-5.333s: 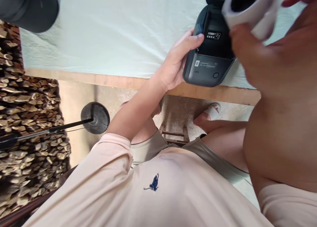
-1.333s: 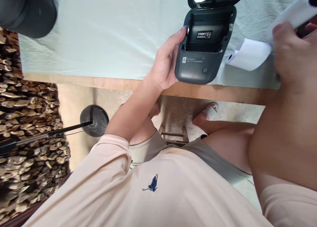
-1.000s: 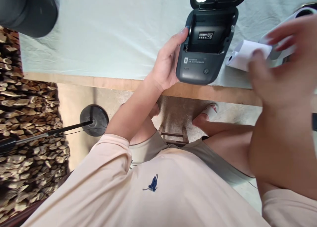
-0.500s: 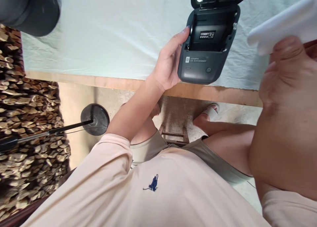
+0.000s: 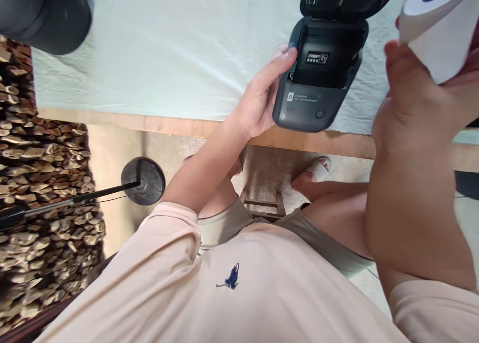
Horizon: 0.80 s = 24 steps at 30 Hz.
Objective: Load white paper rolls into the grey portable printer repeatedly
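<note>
My left hand (image 5: pixel 264 91) is closed round the left side of a dark portable label printer (image 5: pixel 303 108), thumb on its rim. The printer's lid (image 5: pixel 348 1) is swung up, and its paper bay (image 5: pixel 318 74) shows a small printed label with no roll inside. On the right, my right hand (image 5: pixel 422 93) grips a white paper roll (image 5: pixel 441 39). The roll's dark core faces up and away, and a loose flap of paper hangs down. The roll is apart from the printer, to its right. Some of my right fingers are hidden behind the roll.
A pale cloth (image 5: pixel 168 49) covers the table, with a bare wooden edge (image 5: pixel 149 122) in front. A dark cylindrical object (image 5: pixel 45 16) stands at the far left. Below are a stand's round base (image 5: pixel 142 181), stacked firewood (image 5: pixel 48 183) and a wooden stool (image 5: pixel 264 203).
My right hand has turned the paper roll so its core now shows. The printer has shifted slightly right and down in my left hand, its lid still raised.
</note>
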Each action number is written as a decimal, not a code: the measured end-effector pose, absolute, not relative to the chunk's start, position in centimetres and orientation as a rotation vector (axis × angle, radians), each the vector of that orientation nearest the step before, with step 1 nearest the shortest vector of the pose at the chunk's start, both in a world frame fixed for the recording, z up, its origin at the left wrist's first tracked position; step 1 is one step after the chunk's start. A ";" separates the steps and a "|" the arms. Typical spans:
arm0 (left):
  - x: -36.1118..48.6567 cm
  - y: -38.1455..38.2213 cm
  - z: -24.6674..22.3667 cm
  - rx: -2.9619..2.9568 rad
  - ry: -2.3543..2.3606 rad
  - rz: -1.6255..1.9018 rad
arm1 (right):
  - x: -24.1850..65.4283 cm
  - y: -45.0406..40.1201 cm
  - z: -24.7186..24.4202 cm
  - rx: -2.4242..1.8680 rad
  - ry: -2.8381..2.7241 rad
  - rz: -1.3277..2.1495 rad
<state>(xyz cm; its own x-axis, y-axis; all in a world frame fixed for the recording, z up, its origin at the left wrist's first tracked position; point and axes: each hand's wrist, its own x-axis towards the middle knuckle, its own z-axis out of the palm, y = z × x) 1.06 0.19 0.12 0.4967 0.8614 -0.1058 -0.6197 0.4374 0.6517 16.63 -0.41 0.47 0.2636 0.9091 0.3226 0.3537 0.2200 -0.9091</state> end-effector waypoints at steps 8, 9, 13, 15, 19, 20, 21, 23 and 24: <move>1.4 -0.2 0.1 0.648 0.563 0.987 | 15.5 -2.7 2.5 -1.661 -1.920 0.070; 1.4 -0.2 0.1 0.659 0.566 0.983 | 15.7 -2.6 2.5 -1.705 -1.929 0.027; 1.3 -0.1 0.2 0.742 0.572 0.948 | 16.2 -1.9 2.2 -1.723 -2.042 0.081; 1.3 -0.1 0.3 0.724 0.576 0.943 | 16.3 -1.7 1.9 -1.656 -2.093 0.099; 1.2 -0.3 0.6 0.616 0.571 0.919 | 16.3 -1.8 1.6 -1.538 -2.078 0.024; 1.2 -0.3 0.7 0.587 0.571 0.914 | 16.3 -1.9 1.6 -1.510 -2.091 0.021; 1.2 -0.3 0.7 0.559 0.566 0.914 | 16.2 -1.9 1.6 -1.469 -2.115 0.022; 1.1 -0.3 0.6 0.537 0.559 0.926 | 16.1 -2.1 1.5 -1.376 -2.165 0.034; 1.1 -0.2 0.5 0.550 0.557 0.939 | 16.0 -2.2 1.5 -1.335 -2.171 0.051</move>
